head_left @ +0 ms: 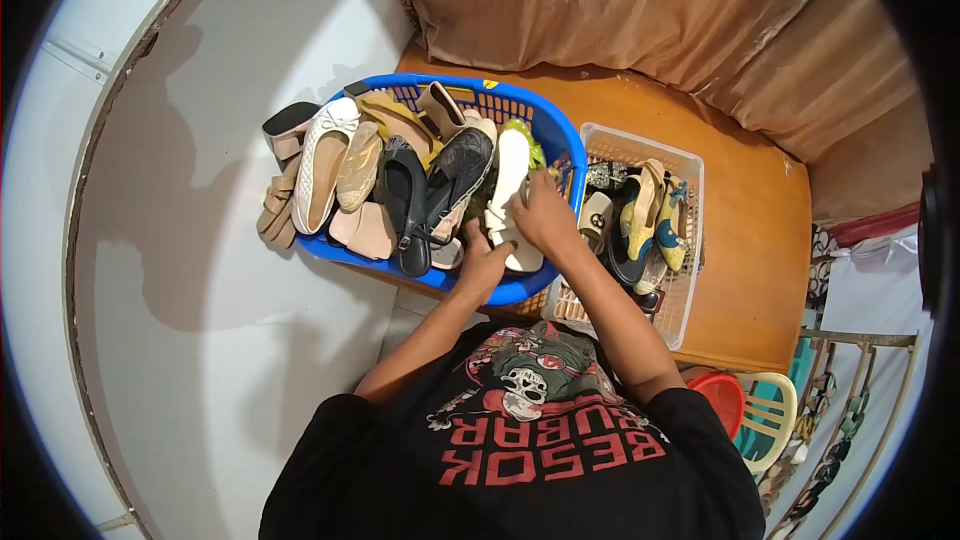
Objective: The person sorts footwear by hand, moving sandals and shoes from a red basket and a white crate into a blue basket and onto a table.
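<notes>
A white flat sandal (513,162) with a knotted strap lies lengthwise at the right end of a blue laundry basket (548,108). My right hand (545,215) is closed on the sandal's right edge, fingertips by the strap. From the near left side, my left hand (484,265) closes on the same sandal, its thumb by the lower strap; part of its grip is hidden. Just left of my hands sit a black textured shoe (466,162) and a black sandal (404,202). Something yellow-green (536,148) shows behind the white sandal.
Other shoes fill the basket, including a white quilted flat (318,175) and a tan-soled sandal (365,230). A clear plastic crate (690,165) of shoes stands right on the wooden table (755,240). Brown curtains (620,10) hang behind; a red stool (718,400) stands lower right.
</notes>
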Motion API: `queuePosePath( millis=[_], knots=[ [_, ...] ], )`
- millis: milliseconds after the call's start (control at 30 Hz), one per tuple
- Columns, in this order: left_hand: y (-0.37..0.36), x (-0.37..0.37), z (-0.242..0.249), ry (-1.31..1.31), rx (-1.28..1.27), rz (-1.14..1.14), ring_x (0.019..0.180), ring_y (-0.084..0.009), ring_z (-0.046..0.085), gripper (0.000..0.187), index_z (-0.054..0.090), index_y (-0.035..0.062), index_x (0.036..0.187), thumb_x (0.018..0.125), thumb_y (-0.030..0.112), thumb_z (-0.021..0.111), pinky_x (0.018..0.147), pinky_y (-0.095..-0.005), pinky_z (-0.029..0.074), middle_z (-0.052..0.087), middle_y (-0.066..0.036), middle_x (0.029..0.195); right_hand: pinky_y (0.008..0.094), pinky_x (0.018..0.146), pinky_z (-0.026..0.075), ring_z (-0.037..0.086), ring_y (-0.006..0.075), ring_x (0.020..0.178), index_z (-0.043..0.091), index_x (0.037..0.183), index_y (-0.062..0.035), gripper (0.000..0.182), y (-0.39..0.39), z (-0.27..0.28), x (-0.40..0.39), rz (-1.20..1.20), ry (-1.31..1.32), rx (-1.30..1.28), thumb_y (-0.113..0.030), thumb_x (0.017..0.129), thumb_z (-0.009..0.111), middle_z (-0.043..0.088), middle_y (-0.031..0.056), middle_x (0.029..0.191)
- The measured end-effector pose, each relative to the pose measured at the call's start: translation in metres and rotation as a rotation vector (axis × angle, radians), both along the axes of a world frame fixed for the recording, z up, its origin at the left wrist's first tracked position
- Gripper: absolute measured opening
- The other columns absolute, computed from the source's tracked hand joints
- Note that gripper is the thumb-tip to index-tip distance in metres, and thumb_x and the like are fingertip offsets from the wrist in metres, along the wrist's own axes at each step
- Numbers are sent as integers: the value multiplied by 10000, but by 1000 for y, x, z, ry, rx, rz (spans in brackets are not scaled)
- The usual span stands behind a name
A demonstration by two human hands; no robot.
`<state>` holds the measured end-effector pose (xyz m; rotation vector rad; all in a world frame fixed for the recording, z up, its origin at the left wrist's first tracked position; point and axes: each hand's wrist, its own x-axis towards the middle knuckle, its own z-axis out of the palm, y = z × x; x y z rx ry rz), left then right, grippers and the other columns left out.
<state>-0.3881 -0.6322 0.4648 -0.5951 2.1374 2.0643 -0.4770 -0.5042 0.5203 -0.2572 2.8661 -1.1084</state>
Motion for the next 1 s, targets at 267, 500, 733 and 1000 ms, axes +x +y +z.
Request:
queuePosePath(
  millis=[267, 500, 733, 1000],
  knots=[
    [-13, 33, 23, -101, 466, 28, 1022, -263, 640, 587, 356, 43, 1378, 822, 83, 541, 713, -381, 599, 570, -176, 1218, 440, 950, 499, 657, 368, 1071, 534, 1302, 35, 549, -34, 2, -95, 72, -184, -410, -349, 944, 693, 675, 243, 1119],
    [-17, 36, 25, -48, 469, -32, 1189, -227, 519, 596, 329, 4, 1360, 814, 33, 566, 1049, -342, 417, 500, -161, 1287, 341, 822, 529, 672, 212, 982, 544, 1334, -74, 524, -49, 23, -94, 31, -504, -932, -70, 869, 785, 689, 107, 1141],
    [-17, 33, 22, -37, 399, -49, 1168, -213, 514, 612, 314, -4, 1383, 834, 49, 580, 1029, -325, 419, 494, -141, 1265, 288, 759, 537, 669, 151, 882, 627, 1301, -57, 363, 8, 11, -148, -255, -123, -1288, -151, 958, 701, 715, 76, 1041],
    [-16, 30, 27, -91, 440, -64, 1186, -224, 509, 596, 319, 1, 1369, 840, 52, 589, 1039, -326, 416, 470, -149, 1266, 294, 807, 522, 645, 157, 896, 622, 1177, -34, 261, 49, 10, -165, -348, 71, -1434, -182, 977, 700, 687, 76, 1026]
  ],
)
